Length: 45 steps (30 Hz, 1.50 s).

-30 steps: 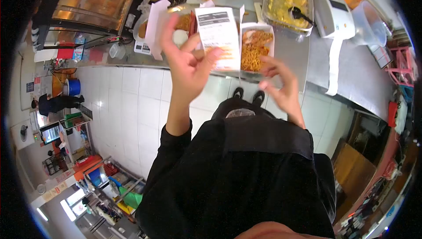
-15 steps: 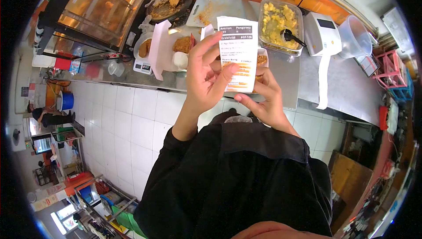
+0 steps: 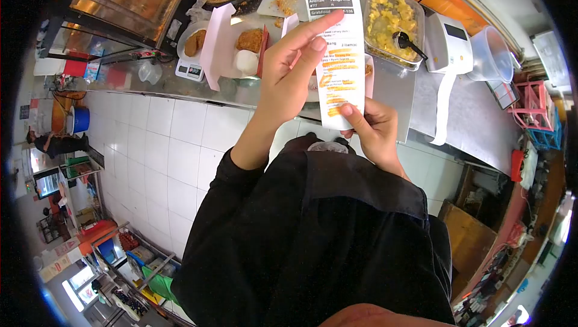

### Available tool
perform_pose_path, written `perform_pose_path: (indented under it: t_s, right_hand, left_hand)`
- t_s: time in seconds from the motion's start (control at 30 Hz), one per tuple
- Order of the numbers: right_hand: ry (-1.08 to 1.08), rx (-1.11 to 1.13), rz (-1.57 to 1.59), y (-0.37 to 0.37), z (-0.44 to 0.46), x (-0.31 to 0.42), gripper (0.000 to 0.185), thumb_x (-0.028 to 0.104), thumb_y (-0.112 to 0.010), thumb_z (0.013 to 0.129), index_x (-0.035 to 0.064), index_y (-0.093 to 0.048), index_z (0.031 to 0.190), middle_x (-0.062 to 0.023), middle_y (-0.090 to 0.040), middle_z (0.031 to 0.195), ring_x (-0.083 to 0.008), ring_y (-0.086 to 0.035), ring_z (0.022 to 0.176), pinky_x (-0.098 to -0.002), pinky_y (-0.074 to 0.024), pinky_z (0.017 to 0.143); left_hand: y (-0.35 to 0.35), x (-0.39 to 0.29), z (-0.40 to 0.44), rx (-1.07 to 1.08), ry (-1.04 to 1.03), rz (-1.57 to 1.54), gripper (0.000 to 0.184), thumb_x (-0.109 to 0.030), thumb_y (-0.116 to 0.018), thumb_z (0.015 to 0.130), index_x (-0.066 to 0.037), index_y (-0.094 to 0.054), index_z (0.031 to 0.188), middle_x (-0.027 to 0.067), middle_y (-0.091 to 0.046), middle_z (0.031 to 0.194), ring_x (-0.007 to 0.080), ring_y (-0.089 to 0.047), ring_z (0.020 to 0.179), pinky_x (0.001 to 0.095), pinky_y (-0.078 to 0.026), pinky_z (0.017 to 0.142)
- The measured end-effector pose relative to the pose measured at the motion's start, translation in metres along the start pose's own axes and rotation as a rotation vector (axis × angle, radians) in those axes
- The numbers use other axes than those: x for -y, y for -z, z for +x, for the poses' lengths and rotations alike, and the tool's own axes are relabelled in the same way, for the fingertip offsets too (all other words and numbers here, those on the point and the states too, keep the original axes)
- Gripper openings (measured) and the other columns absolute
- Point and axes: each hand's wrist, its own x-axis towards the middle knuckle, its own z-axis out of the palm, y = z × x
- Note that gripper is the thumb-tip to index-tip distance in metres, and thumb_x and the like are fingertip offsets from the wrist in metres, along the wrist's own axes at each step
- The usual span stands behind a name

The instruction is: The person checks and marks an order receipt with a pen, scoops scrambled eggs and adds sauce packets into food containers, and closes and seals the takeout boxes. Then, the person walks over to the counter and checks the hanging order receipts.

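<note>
pinching the lower end of the printed slip (image 3: pixel 344 80) between thumb and bent fingers, the right hand (image 3: pixel 378 129) holds it up before the steel counter (image 3: pixel 399 95). the left hand (image 3: pixel 289 71) lays its straight index finger and its thumb over the slip's upper half; whether they grip it, one cannot tell. those fingers cover some printed lines, so a detail could be misread. if the bottom pinch loosens, the thin paper could flop or drop toward the open box (image 3: pixel 218 44) with fried chicken (image 3: pixel 248 39), where grease could smear the orange-marked print.
</note>
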Motion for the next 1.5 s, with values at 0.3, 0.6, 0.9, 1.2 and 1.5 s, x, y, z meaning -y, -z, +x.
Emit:
perform_pose_path:
  t_s: [0.3, 0.6, 0.9, 1.2, 1.5]
  right_hand:
    - [-0.083, -0.009, 0.026, -0.012, 0.014, -0.01, 0.024, 0.017, -0.064, 0.088, -0.0031, -0.065, 0.101, -0.0043, -0.065, 0.078, -0.0051, -0.055, 0.06, -0.019, -0.0452, 0.053]
    - [-0.056, 0.101, 0.025, -0.018, 0.024, -0.019, 0.024, 0.006, -0.07, 0.081, -0.0034, -0.064, 0.103, -0.0068, -0.067, 0.093, -0.0078, -0.059, 0.081, -0.0227, -0.0477, 0.072]
    - [0.241, -0.137, -0.539, 0.037, 0.048, -0.05, 0.022, 0.008, -0.065, 0.086, -0.0013, -0.063, 0.106, -0.0037, -0.065, 0.087, -0.0093, -0.059, 0.077, -0.0235, -0.0464, 0.069]
    - [-0.005, -0.577, -0.09, 0.116, 0.069, -0.201, 0.048, 0.037, -0.046, 0.097, -0.0013, -0.053, 0.124, -0.0138, -0.056, 0.122, -0.0205, -0.05, 0.114, -0.0322, -0.0384, 0.096]
    - [-0.259, -0.686, 0.045, 0.097, 0.077, -0.214, 0.045, 0.035, -0.042, 0.098, -0.0008, -0.053, 0.124, -0.0119, -0.057, 0.116, -0.0192, -0.049, 0.113, -0.0305, -0.0381, 0.096]
  left_hand:
    - [0.022, 0.012, 0.004, -0.002, 0.124, -0.103, 0.041, -0.026, -0.044, 0.098, 0.002, -0.05, 0.127, 0.0101, -0.061, 0.11, 0.0102, -0.059, 0.094, 0.0233, -0.049, 0.077]
    - [0.034, 0.024, 0.01, -0.031, 0.111, -0.065, 0.037, -0.009, -0.058, 0.089, 0.003, -0.052, 0.124, 0.0093, -0.061, 0.109, 0.0105, -0.058, 0.092, 0.024, -0.05, 0.077]
    - [0.118, 0.037, 0.01, -0.425, -0.313, 1.003, 0.03, -0.009, -0.058, 0.089, -0.001, -0.059, 0.117, 0.0095, -0.065, 0.106, 0.0145, -0.064, 0.089, 0.0274, -0.051, 0.073]
    - [0.139, 0.2, -0.033, -0.167, 0.407, 0.177, 0.047, -0.023, -0.039, 0.099, 0.002, -0.035, 0.138, 0.0133, -0.037, 0.143, 0.0217, -0.035, 0.131, 0.0315, -0.025, 0.108]
    - [0.152, 0.311, -0.103, -0.372, 0.698, -0.023, 0.038, -0.029, -0.043, 0.098, -0.002, -0.046, 0.125, 0.0074, -0.058, 0.103, 0.0165, -0.06, 0.088, 0.0311, -0.052, 0.074]
